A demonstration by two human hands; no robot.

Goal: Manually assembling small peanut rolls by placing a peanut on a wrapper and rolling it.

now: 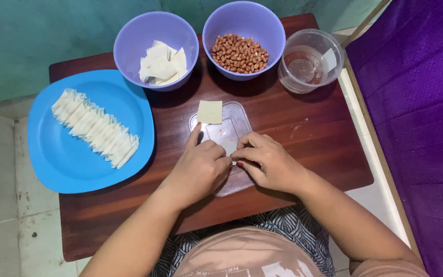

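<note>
Left hand (198, 169) and right hand (267, 161) meet over a clear plastic lid (232, 131) on the glossy wooden surface (303, 133), fingers pinched together on something hidden; square pale wrapper (209, 112) at lid's far edge.

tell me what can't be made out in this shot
Head view, the only one:
- What the left hand and right hand pinch between them: the fingers cover it.
- Near end of the clear plastic lid: under both hands.
- Depth of the peanuts in their purple bowl: only the top layer shows.
- Clear tub: whether liquid sits in it, too glary to tell.
- Purple cloth: cut off by the right edge.
</note>
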